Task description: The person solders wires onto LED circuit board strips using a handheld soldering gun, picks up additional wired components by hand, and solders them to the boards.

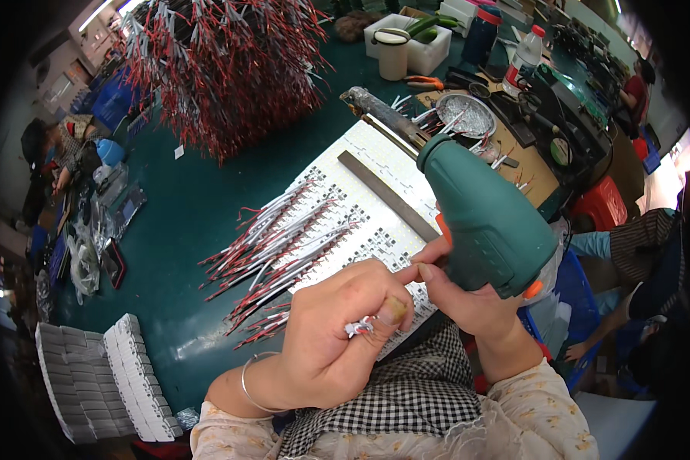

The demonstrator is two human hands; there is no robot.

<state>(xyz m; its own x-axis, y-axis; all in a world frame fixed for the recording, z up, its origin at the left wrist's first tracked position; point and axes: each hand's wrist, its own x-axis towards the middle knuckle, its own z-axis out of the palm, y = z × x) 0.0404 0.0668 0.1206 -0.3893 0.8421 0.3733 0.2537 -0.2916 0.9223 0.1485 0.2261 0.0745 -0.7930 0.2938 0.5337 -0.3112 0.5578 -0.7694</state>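
Note:
My left hand (345, 330) is closed round a small bunch of wires (359, 328), their pale ends poking out of the fist. Its forefinger reaches over to touch the thumb of my right hand (471, 307). That hand is wrapped round a green soldering gun (491, 218) with an orange trigger; the gun's body hides part of the grip. Its metal barrel points away to the upper left. Under both hands lies a white circuit-board panel (368, 153), with rows of red and white wires (276, 253) fanning off its left side. A flat metal bar (387, 195) rests across the panel.
A big heap of red and grey wires (222, 77) stands at the back left. White stacked blocks (92, 379) sit at the near left. Farther right are a dish (465, 115), pliers (425, 82), a cup (392, 55) and a bottle (524, 60). Other people sit at both sides.

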